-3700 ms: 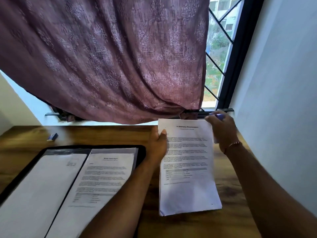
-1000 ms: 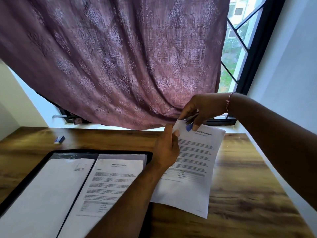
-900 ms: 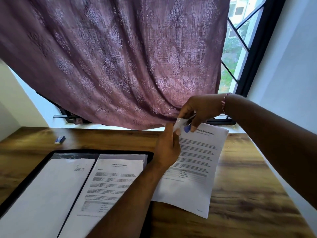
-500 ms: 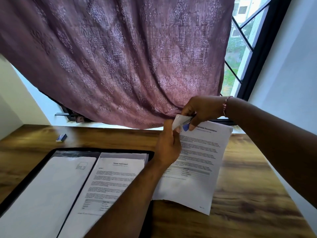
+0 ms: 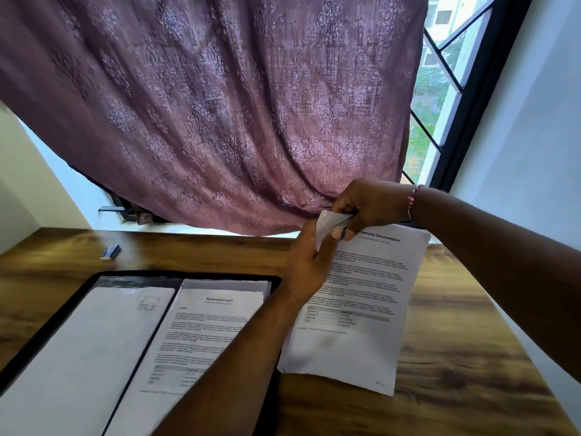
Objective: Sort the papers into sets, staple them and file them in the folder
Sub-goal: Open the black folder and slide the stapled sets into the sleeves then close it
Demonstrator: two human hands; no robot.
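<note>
Slippage is the main risk here: the white printed set of sheets [image 5: 361,309], headed Internship Documentation and lying tilted toward five o'clock on the brown wooden table [image 5: 471,357], has its top-left corner lifted and bent over. The left hand [image 5: 309,262] pinches that corner between thumb and fingers, while the right hand [image 5: 374,204] curls round a small blue stapler [image 5: 344,230] at the same corner. If the sheets fan apart, the staple could miss lower pages or pin the fold. The open black folder [image 5: 141,274] lies at eight o'clock.
</note>
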